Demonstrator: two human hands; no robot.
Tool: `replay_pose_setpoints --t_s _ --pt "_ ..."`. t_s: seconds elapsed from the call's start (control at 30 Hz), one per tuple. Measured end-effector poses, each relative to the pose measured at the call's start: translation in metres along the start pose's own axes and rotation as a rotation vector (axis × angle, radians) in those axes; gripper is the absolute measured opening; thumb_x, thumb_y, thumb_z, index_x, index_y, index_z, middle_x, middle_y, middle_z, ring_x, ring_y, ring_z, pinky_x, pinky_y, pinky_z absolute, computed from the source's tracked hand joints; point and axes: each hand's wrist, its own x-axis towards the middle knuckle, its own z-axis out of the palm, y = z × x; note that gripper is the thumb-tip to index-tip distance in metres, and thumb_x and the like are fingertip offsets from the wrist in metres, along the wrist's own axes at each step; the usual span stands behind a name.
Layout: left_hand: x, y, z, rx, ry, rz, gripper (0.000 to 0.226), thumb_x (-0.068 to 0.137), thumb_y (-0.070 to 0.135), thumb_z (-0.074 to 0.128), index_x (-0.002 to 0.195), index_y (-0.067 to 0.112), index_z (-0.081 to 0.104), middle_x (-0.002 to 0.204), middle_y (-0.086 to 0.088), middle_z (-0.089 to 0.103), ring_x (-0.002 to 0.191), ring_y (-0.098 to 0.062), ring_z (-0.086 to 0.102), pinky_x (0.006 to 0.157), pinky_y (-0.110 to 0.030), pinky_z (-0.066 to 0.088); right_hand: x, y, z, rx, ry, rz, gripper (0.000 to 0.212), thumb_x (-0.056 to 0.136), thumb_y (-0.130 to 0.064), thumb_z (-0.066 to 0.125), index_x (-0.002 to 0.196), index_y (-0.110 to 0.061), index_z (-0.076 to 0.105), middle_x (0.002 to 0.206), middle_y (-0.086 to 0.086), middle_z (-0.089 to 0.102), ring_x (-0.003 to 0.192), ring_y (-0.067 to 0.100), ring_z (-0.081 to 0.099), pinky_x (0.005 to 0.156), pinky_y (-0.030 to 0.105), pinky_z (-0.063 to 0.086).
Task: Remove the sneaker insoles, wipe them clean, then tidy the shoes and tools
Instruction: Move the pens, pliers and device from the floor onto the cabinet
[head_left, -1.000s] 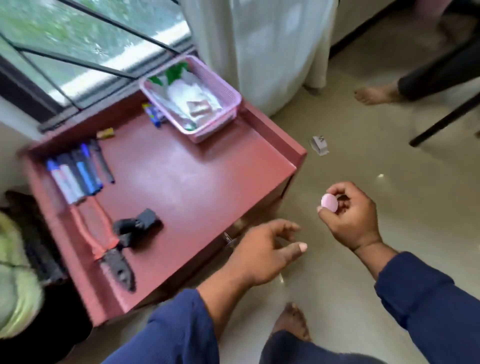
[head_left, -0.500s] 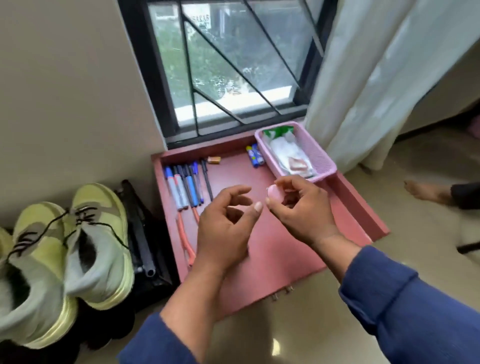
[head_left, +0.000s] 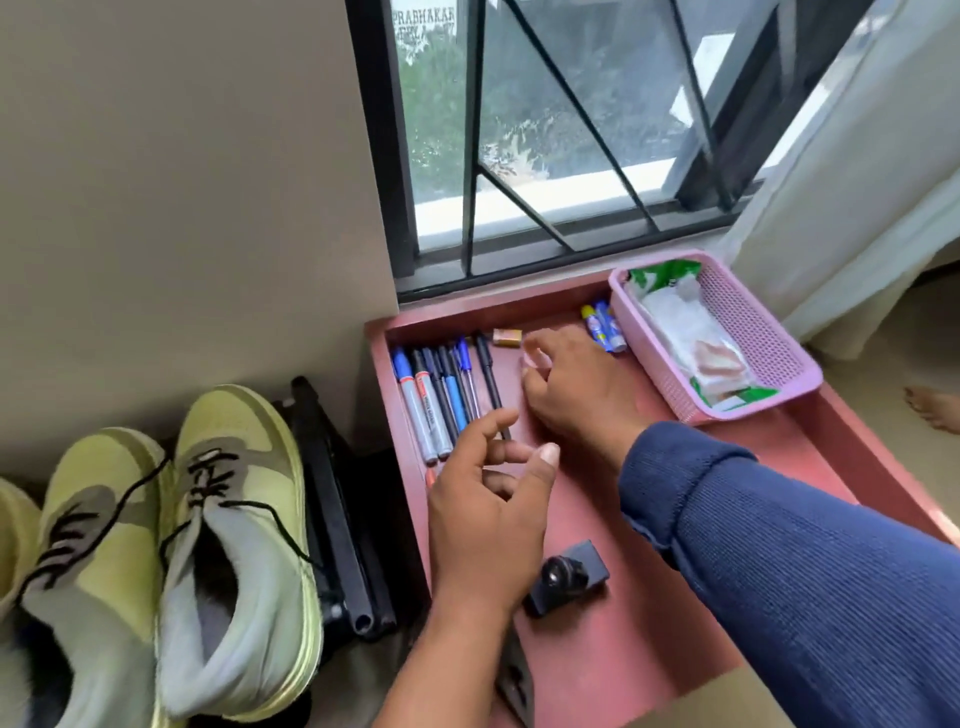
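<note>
Hands (head_left: 576, 389) over red tray (head_left: 649, 649)

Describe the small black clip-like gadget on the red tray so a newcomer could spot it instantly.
Start at the red tray under the window. Near its front edge, just right of the left hand's wrist, lies the black gadget. Unlike the slim pens farther back, it is blocky with a round knob.

Left hand (head_left: 483, 519) hides pliers — third sneaker (head_left: 13, 525) cropped.

A row of pens (head_left: 447, 389) lies near three batteries (head_left: 602, 327) beside a window (head_left: 545, 130) and curtain (head_left: 872, 182).
</note>
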Motion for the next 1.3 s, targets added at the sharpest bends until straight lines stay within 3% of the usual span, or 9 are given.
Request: replay_pose_setpoints --t_s 0.13,0.37,0.5,0.67,0.9,1.13,1.3 --pt "0.003 0.001 -0.001 -0.011 -0.002 0.011 0.034 0.085 0.017 0.082 0.106 0.04 0.068 0.077 0.018 0.067 0.053 -0.002 0.05 0.058 -0.011 0.046 0.009 -0.006 0.012 -0.045 0.025 -0.008 0.033 0.091 -0.034 0.051 0.118 -0.028 0.068 0.106 0.006 0.052 0.097 0.032 0.061 0.084 0.042 0.054" --pt "0.005 0.001 -0.003 -0.056 0.009 -0.01 0.032 0.085 0.021 0.083 0.108 0.038 0.069 0.077 0.021 0.067 0.054 -0.002 0.053 0.061 -0.012 0.048 0.004 0.0 0.026 0.049 0.181 0.065 0.033 0.087 -0.039 0.057 0.118 -0.027 0.062 0.11 0.004 0.058 0.098 0.03 0.062 0.08 0.041 0.054" --pt "0.005 0.003 -0.002 -0.093 0.021 -0.029 0.03 0.086 0.018 0.083 0.109 0.033 0.07 0.073 0.018 0.066 0.052 -0.002 0.05 0.059 -0.013 0.047 0.008 0.007 0.026 0.155 0.244 0.135 0.023 0.089 -0.037 0.07 0.096 -0.024 0.052 0.094 0.001 0.062 0.086 0.026 0.059 0.072 0.03 0.038" --pt "0.005 0.001 -0.004 -0.106 0.025 -0.044 0.031 0.085 0.026 0.082 0.111 0.036 0.07 0.074 0.018 0.065 0.053 -0.001 0.049 0.062 -0.017 0.048 0.01 0.009 0.026 0.195 0.273 0.153 0.022 0.089 -0.037 0.075 0.087 -0.027 0.055 0.086 -0.004 0.063 0.077 0.017 0.056 0.07 0.03 0.043" --pt "0.003 0.006 -0.004 -0.07 0.022 -0.051 0.027 0.086 0.021 0.082 0.109 0.032 0.071 0.073 0.018 0.066 0.054 -0.001 0.051 0.063 -0.014 0.049 0.011 0.012 0.028 0.208 0.311 0.073 0.006 0.091 -0.022 0.072 0.091 -0.019 0.066 0.093 0.001 0.068 0.087 0.025 0.066 0.079 0.039 0.054" --pt "0.002 0.005 -0.001 0.009 0.025 -0.033 0.026 0.086 0.02 0.083 0.107 0.032 0.071 0.076 0.014 0.069 0.056 -0.001 0.053 0.066 -0.014 0.049 0.013 0.016 0.03 0.215 0.301 0.099 0.004 0.09 -0.015 0.069 0.093 -0.012 0.07 0.097 0.007 0.069 0.094 0.028 0.062 0.08 0.031 0.04" --pt "-0.003 0.004 0.001 0.068 0.018 0.026 0.024 0.086 0.016 0.083 0.105 0.026 0.073 0.075 0.014 0.068 0.056 -0.001 0.052 0.061 -0.011 0.046 0.011 0.019 0.033 0.271 0.312 0.093 0.009 0.09 -0.015 0.068 0.096 -0.014 0.074 0.1 0.006 0.068 0.094 0.025 0.062 0.082 0.029 0.042"
